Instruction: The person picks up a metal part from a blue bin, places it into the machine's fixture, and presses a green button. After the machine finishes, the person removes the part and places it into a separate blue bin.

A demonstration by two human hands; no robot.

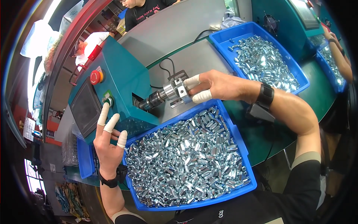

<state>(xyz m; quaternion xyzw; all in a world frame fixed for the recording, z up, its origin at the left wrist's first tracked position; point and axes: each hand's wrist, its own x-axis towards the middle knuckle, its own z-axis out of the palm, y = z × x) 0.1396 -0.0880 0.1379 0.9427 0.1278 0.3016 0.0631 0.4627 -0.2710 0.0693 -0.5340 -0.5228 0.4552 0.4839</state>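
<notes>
My left hand point(106, 143) has its fingers stretched out, pale finger cots on several of them. Its index fingertip touches a green-rimmed push button point(107, 100) on the teal machine point(123, 71). With finger cots on too, my right hand point(223, 86) closes its fingertips at the end of a metal holding fixture point(180, 92). Whatever sits between those fingertips is hidden. A dark drill-type chuck point(152, 100) reaches from the machine's opening to the fixture. Just below both hands stands a blue tray point(244, 149) full of shiny hexagonal metal sleeves point(186, 160).
A second blue tray point(220, 36) with similar metal parts stands at the back right. A red emergency-stop knob point(96, 77) and a dark screen point(85, 108) are on the machine. Black cable point(167, 63) lies behind the fixture. Other people point(143, 13) work beyond a grey partition and at far right.
</notes>
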